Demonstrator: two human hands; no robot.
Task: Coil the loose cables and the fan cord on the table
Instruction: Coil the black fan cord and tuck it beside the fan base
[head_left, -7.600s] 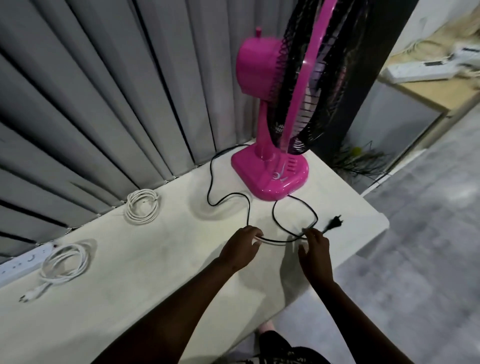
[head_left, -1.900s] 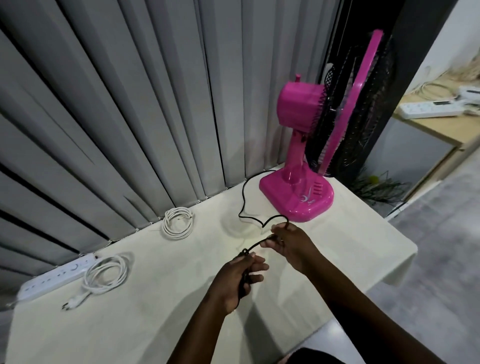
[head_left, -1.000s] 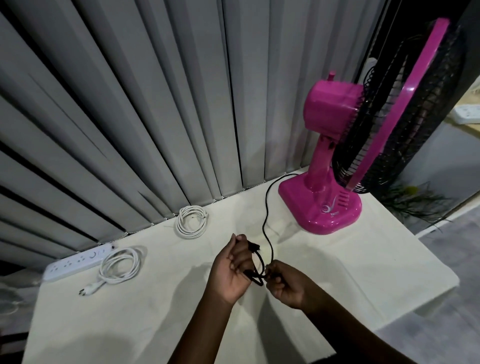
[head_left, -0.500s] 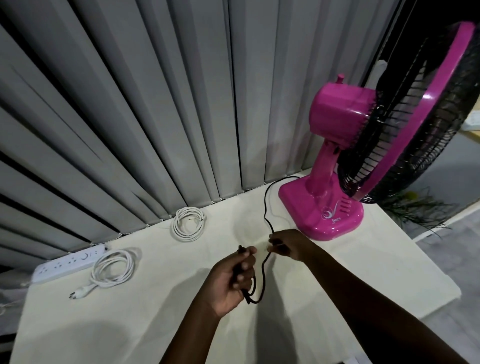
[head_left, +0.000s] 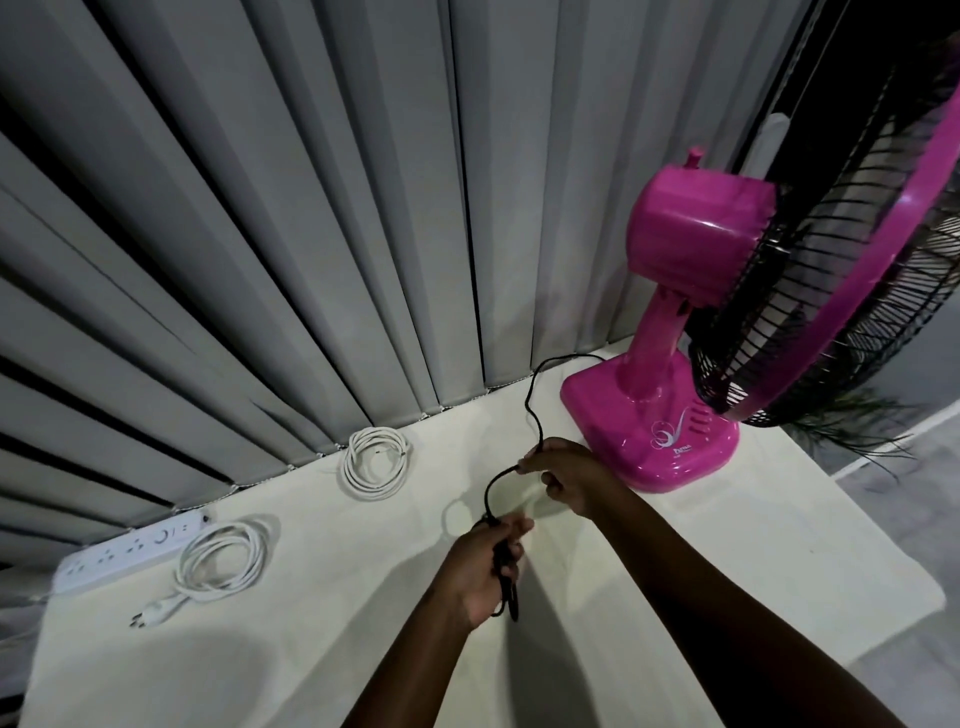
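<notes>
left hand (head_left: 480, 566): grip closed round gathered loops of black fan cord (head_left: 530, 410) | right hand (head_left: 563, 470): pinches cord just beside pink fan (head_left: 670, 415) base | cord runs to fan's rear over worktop (head_left: 727, 561) | two white coiled cables (head_left: 375, 462) at left

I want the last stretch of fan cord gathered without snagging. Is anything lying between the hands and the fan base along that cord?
Nothing visible. The black cord runs free over bare table from the right hand to the pink fan. The left hand holds the gathered loops; the white coils lie off to the left.
</notes>
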